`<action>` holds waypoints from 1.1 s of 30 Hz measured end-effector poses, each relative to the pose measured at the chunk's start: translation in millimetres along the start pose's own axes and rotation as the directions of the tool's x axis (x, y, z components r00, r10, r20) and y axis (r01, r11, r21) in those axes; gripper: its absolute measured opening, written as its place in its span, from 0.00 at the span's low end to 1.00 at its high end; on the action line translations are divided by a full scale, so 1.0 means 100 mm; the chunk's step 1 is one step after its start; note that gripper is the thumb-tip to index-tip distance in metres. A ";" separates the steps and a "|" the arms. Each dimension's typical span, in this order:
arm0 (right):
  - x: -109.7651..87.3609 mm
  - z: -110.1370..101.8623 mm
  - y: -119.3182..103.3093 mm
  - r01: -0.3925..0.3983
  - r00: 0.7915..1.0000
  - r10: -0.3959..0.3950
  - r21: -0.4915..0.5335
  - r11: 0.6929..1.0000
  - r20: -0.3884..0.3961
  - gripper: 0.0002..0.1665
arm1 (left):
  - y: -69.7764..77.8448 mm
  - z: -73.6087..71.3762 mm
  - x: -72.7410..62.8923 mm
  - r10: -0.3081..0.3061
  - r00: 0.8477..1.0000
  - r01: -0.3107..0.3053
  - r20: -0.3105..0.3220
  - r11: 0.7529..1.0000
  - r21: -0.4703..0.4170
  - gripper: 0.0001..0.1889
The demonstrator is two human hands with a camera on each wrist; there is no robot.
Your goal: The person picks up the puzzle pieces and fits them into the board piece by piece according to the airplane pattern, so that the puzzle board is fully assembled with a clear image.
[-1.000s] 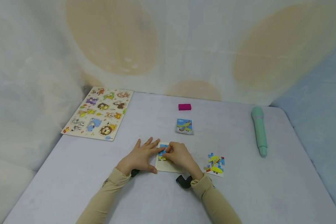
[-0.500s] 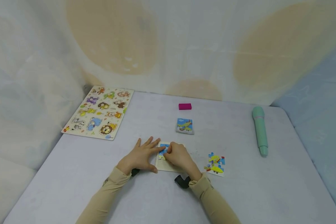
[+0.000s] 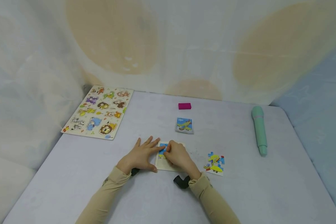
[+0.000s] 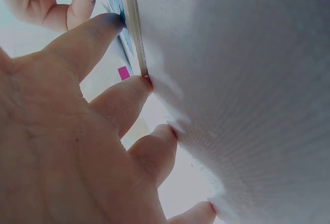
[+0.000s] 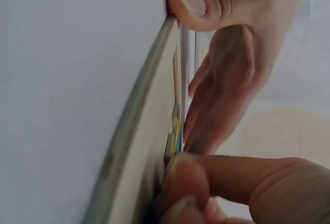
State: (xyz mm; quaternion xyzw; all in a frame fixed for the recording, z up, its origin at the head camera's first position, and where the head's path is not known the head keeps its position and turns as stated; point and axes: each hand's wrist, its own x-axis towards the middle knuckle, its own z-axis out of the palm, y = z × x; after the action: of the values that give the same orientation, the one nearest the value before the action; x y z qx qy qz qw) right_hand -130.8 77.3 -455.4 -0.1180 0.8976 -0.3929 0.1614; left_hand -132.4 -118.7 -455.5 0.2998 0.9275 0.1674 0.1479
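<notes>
Jigsaw pieces printed in blue and yellow [image 3: 161, 152] lie in the left part of a shallow, pale wooden puzzle tray [image 3: 163, 165] on the white-covered table [image 3: 145, 202]. The left hand [image 3: 140, 157], emerging from a rolled tan sleeve [image 3: 102, 196], is released, its digits spread wide: the index fingertip touches the pieces, the middle fingertip meets the tray's edge and the thumb touches near its lower left corner. The right hand [image 3: 180, 156] bends its thumb and fingers down over the tray, the tips at the pieces; whether it is grasping one, I cannot tell, as the fingers hide the spot. Just beyond its wrist, to the right, lies a loose cluster of yellow, blue and red jigsaw pieces [image 3: 216, 169]. Past the tray sits a small, squarish picture of a yellow aeroplane on blue [image 3: 184, 125], with a magenta rectangular block [image 3: 184, 106] behind. A mint-green, microphone-shaped object [image 3: 259, 130] lies far right; a large cream board of cartoon animals [image 3: 100, 98] lies at the back left.
</notes>
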 end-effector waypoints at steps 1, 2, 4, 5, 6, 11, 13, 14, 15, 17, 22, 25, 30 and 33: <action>0.01 -0.02 0.02 -0.005 1.000 0.004 0.031 0.999 0.021 0.05 | 0.00 0.00 0.01 -0.002 1.000 0.002 0.003 1.000 -0.001 0.49; 0.01 -0.06 0.03 -0.013 0.999 0.011 0.060 0.998 0.038 0.05 | 0.00 0.00 0.01 -0.004 1.000 0.004 0.007 1.000 0.002 0.49; 0.00 -0.15 0.08 -0.032 0.998 0.027 0.097 0.995 0.053 0.06 | 0.00 0.00 0.02 -0.011 1.000 0.011 0.016 1.000 0.005 0.50; -0.01 -0.20 0.11 -0.043 0.998 0.038 0.104 0.994 0.049 0.07 | 0.00 0.00 0.02 -0.015 1.000 0.015 0.020 1.000 0.004 0.50; -0.03 -0.27 0.15 -0.056 0.998 0.053 0.109 0.992 0.037 0.07 | 0.01 0.00 0.02 -0.020 0.999 0.020 0.025 1.000 0.007 0.50; -0.20 -0.64 0.42 -0.107 0.990 0.113 0.073 0.992 -0.083 0.10 | 0.01 -0.01 0.02 -0.024 0.999 0.023 0.023 0.999 0.022 0.51; -0.30 -0.78 0.55 -0.123 0.986 0.127 0.048 0.991 -0.111 0.12 | 0.01 -0.01 0.02 -0.023 1.000 0.023 0.021 0.999 0.023 0.51; -0.36 -0.85 0.61 -0.131 0.984 0.135 0.040 0.991 -0.120 0.13 | 0.01 -0.01 0.02 -0.024 0.999 0.023 0.022 0.999 0.023 0.51; -0.42 -0.91 0.67 -0.140 0.982 0.143 0.031 0.990 -0.126 0.13 | 0.01 -0.01 0.02 -0.021 1.000 0.020 0.020 1.000 0.020 0.51; -0.54 -1.00 0.78 -0.160 0.978 0.161 0.014 0.987 -0.132 0.14 | 0.01 -0.01 0.01 -0.021 1.000 0.020 0.020 1.000 0.017 0.51; -0.75 -1.08 0.99 -0.185 0.975 0.182 -0.013 0.983 -0.125 0.18 | 0.00 0.01 0.01 -0.023 1.000 0.023 0.020 1.000 0.020 0.51; -0.80 -1.07 1.06 -0.155 0.982 0.154 -0.004 0.988 -0.110 0.22 | -0.01 0.02 0.01 -0.025 0.999 0.025 0.020 1.000 0.018 0.51; -0.82 -1.06 1.09 -0.129 0.986 0.131 0.019 0.991 -0.107 0.23 | -0.02 0.03 0.03 -0.026 0.999 0.025 0.019 1.000 0.018 0.51; -0.81 -1.08 1.09 -0.118 0.987 0.118 0.005 0.993 -0.106 0.23 | -0.03 0.04 0.03 -0.031 0.999 0.030 0.021 0.999 0.020 0.51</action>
State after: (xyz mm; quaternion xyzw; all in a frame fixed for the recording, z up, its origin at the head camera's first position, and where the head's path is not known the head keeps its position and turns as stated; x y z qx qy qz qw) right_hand -106.7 248.5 -451.5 -0.0437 0.9106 -0.3877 0.1364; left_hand -134.8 -118.1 -460.3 0.2887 0.9320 0.1530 0.1572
